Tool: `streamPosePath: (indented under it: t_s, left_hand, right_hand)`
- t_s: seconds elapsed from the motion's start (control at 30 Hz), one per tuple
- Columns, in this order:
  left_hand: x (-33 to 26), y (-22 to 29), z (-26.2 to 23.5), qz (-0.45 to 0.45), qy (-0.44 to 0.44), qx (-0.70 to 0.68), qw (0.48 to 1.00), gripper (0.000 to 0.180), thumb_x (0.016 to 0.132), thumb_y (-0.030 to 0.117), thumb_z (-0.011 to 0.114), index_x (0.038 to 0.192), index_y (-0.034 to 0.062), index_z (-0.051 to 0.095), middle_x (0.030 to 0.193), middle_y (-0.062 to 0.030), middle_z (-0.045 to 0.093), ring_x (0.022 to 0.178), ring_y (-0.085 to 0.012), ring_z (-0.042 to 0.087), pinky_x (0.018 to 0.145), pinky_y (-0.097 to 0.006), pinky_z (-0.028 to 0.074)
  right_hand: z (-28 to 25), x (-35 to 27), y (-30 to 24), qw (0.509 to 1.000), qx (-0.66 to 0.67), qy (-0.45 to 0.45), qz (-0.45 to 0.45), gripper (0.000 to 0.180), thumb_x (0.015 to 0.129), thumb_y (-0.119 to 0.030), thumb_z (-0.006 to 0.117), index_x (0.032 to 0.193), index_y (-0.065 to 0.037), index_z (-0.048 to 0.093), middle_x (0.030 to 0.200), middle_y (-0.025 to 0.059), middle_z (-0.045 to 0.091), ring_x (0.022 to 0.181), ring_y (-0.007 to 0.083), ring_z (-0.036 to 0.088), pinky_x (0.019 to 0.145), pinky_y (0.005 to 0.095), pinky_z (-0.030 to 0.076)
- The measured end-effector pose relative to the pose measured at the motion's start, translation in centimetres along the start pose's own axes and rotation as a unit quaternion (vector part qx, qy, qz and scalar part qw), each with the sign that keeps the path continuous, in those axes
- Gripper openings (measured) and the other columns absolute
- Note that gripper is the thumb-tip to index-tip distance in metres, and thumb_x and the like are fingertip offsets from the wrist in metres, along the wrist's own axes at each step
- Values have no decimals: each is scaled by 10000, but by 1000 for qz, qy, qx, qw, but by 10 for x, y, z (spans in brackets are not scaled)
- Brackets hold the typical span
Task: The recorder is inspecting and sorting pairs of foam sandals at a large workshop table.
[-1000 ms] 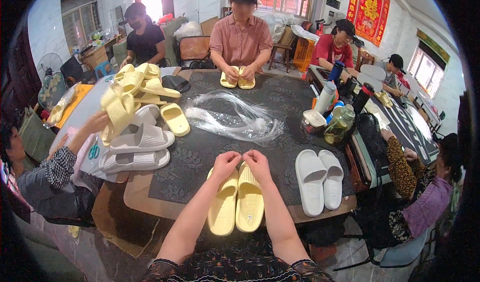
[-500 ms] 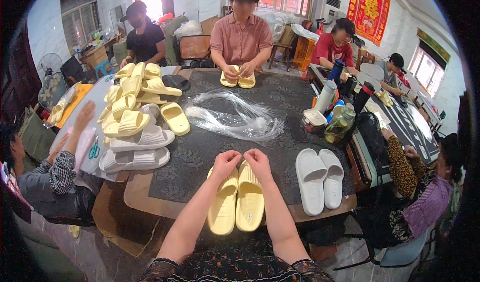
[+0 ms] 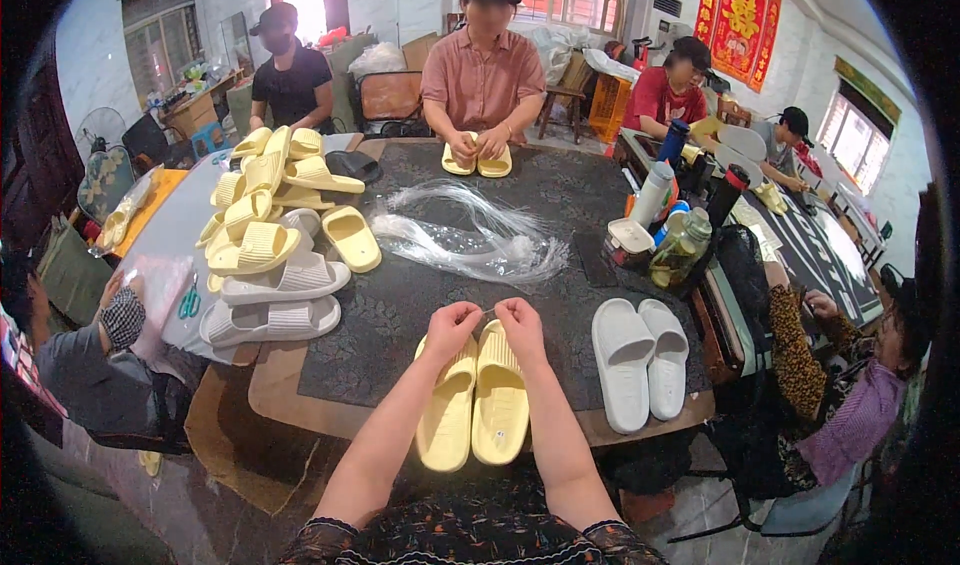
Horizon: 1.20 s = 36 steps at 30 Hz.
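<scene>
A pair of yellow slippers, the left slipper (image 3: 444, 430) and the right slipper (image 3: 500, 417), lies side by side at the table's near edge, toes away from me. Over their toe ends, my left hand (image 3: 453, 329) and my right hand (image 3: 520, 327) are closed in pinches, close together. A thin strand (image 3: 488, 313) seems to run between my fingertips; its ends are hidden. Beyond my hands lies a loose bundle of clear plastic strands (image 3: 470, 250) on the dark patterned table cover.
Yellow slippers (image 3: 262, 170) are heaped at the left above grey slippers (image 3: 285, 278). A light grey pair (image 3: 622, 365) rests to my right. Bottles (image 3: 652, 193), a jar (image 3: 682, 250) and a tub (image 3: 630, 240) stand behind it. Co-workers sit around; one opposite handles yellow slippers (image 3: 477, 157).
My hands have drawn slightly apart, still pinched, and the strand shows more between them. At the left, a co-worker's raised arm has come down. My slippers stay put.
</scene>
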State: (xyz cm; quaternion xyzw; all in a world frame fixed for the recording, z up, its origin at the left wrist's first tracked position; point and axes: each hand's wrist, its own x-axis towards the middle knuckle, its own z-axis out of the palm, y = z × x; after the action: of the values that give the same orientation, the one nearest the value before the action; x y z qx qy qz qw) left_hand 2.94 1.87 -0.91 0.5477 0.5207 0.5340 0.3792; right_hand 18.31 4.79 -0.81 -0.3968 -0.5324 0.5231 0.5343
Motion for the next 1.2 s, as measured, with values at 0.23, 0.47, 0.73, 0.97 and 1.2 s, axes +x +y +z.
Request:
streamPosePath:
  t_s: [0.23, 0.47, 0.73, 0.97, 1.2]
  left_hand:
    - [3, -6, 0, 36, 11, -39, 999, 151, 845, 150, 640, 901, 13, 672, 707, 6, 636, 637, -45, 528, 579, -227, 432]
    - [1, 5, -4, 20, 41, 23, 999, 164, 844, 159, 633, 885, 5, 670, 689, -9, 634, 633, -60, 532, 583, -240, 433]
    - [2, -14, 5, 0, 85, -2, 996, 184, 829, 189, 631, 894, 24, 679, 734, -55, 661, 695, -112, 589, 654, -288, 466]
    - [10, -15, -5, 14, 83, -22, 996, 182, 823, 197, 637, 873, 28, 678, 730, -66, 659, 675, -122, 593, 642, -290, 468]
    - [11, -15, -3, -2, 78, 1, 997, 190, 841, 188, 640, 896, 9, 675, 759, -22, 658, 715, -85, 575, 669, -267, 471]
  right_hand:
    - [1, -3, -10, 1000, -13, 0, 14, 122, 873, -135, 632, 926, -29, 607, 766, -41, 588, 694, 20, 518, 617, 187, 421]
    - [4, -2, -12, 999, -4, 35, -32, 129, 878, -105, 622, 974, -20, 611, 843, -19, 598, 756, 43, 527, 692, 203, 441]
    - [-75, -45, -17, 986, -101, 124, -47, 161, 864, -123, 636, 984, -16, 619, 887, 21, 616, 825, 103, 552, 768, 251, 453]
    - [-147, -100, -34, 943, -321, 87, 3, 208, 811, -166, 664, 945, -9, 641, 846, 68, 632, 746, 147, 569, 697, 291, 472]
    - [-183, -76, -18, 879, -437, 148, -120, 312, 795, -169, 682, 1041, 1, 594, 1039, 122, 573, 898, 201, 547, 738, 300, 458]
